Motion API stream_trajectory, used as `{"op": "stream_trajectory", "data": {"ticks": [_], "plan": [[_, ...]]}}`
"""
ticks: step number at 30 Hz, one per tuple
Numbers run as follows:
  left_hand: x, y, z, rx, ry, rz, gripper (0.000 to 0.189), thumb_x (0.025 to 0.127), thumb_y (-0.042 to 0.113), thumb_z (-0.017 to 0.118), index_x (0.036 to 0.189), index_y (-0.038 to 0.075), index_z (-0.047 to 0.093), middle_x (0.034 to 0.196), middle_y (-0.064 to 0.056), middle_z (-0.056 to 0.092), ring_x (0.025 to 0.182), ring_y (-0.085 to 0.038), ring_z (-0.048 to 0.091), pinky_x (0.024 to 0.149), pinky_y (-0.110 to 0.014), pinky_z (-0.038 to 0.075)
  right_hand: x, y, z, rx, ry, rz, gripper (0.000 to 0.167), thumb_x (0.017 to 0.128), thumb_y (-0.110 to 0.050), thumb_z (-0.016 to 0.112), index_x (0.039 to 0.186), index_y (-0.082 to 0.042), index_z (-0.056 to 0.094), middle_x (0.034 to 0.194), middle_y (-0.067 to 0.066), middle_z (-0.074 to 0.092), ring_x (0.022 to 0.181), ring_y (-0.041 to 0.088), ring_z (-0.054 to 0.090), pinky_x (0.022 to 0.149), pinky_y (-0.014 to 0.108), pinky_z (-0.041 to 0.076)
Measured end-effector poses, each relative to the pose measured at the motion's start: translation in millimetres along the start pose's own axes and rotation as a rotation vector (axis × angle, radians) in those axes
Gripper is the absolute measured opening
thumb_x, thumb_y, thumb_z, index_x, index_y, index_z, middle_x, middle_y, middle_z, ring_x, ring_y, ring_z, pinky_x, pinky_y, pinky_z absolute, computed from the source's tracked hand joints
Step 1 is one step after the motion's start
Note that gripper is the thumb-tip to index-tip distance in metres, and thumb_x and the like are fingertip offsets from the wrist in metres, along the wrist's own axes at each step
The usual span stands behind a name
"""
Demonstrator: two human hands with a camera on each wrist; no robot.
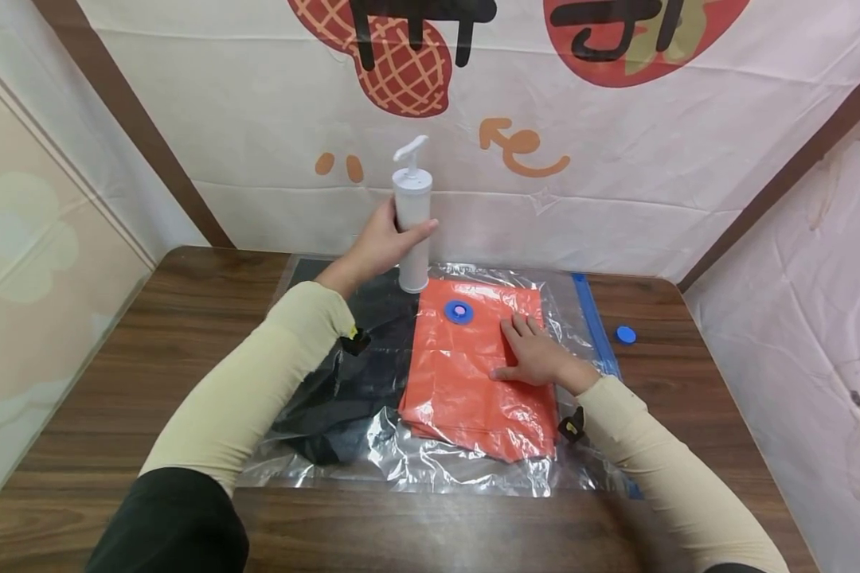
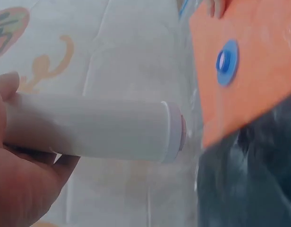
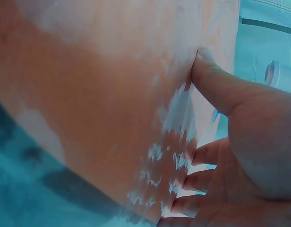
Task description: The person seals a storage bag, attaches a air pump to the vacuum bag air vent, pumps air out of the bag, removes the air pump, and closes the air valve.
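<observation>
My left hand (image 1: 381, 239) grips a white hand pump (image 1: 413, 208) by its barrel, handle up. The pump's bottom end, with a pinkish ring, hangs off to the side of the blue valve (image 1: 459, 311); the left wrist view shows a gap between pump and valve (image 2: 226, 61). With fingers spread, my right hand (image 1: 533, 350) rests on the clear vacuum storage bag over the folded orange item (image 1: 473, 382). The right wrist view shows its fingertips against wrinkled shiny plastic. Dark folded material (image 1: 337, 398) lies left of the orange part, under the same plastic.
A round blue cap (image 1: 625, 334) lies on the wooden table (image 1: 688, 382) to the right of the bag. The bag's blue zip edge (image 1: 593, 314) runs along its right side. Behind the table hangs a printed cloth (image 1: 258, 159).
</observation>
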State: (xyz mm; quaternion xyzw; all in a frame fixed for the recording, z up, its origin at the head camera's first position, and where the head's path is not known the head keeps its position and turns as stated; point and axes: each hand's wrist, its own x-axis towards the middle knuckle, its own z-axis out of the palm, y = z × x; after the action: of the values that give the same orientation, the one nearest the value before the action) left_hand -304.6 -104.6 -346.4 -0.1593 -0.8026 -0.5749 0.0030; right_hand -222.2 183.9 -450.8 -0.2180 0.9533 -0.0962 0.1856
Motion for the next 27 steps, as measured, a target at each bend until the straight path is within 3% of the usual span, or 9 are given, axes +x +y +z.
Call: {"op": "stream_trajectory", "data": {"ticks": [8, 14, 18, 27], "plan": [[5.2, 0.9, 42.1, -0.061, -0.079, -0.004, 0.069, 0.096, 0.023, 0.072, 0.151, 0.002, 0.036, 0.139, -0.017, 0.052, 0.124, -0.032, 0.055, 0.107, -0.049, 0.044, 0.9, 2, 1, -0.002, 0.000, -0.001, 0.100, 0.094, -0.047, 0.070, 0.158, 0.009, 0.017, 0.163, 0.034, 0.011, 0.150, 0.054, 0.008, 0.117, 0.064, 0.022], [8.2, 0.6, 65.4, -0.059, -0.106, -0.011, 0.068, 0.097, 0.024, 0.071, 0.151, 0.003, 0.035, 0.139, -0.017, 0.053, 0.125, -0.031, 0.056, 0.107, -0.048, 0.045, 2.0, 1, 0, -0.006, -0.015, 0.001, 0.100, 0.095, -0.049, 0.069, 0.158, 0.008, 0.016, 0.163, 0.033, 0.009, 0.150, 0.054, 0.007, 0.117, 0.064, 0.021], [10.2, -2.6, 76.6, -0.037, -0.121, -0.009, 0.067, 0.097, 0.024, 0.071, 0.150, 0.003, 0.037, 0.140, -0.017, 0.054, 0.126, -0.031, 0.056, 0.107, -0.047, 0.046, 1.3, 0, -1, -0.005, -0.015, 0.001, 0.100, 0.096, -0.048, 0.068, 0.158, 0.009, 0.016, 0.163, 0.034, 0.009, 0.150, 0.054, 0.007, 0.117, 0.064, 0.020], [9.9, -8.8, 89.1, 0.043, -0.198, -0.068, 0.072, 0.097, 0.031, 0.071, 0.155, 0.010, 0.032, 0.148, -0.012, 0.049, 0.136, -0.030, 0.049, 0.111, -0.052, 0.041, 0.5, 0, 0, -0.025, -0.015, 0.000, 0.100, 0.096, -0.048, 0.068, 0.157, 0.010, 0.015, 0.163, 0.035, 0.009, 0.149, 0.055, 0.007, 0.117, 0.065, 0.020]]}}
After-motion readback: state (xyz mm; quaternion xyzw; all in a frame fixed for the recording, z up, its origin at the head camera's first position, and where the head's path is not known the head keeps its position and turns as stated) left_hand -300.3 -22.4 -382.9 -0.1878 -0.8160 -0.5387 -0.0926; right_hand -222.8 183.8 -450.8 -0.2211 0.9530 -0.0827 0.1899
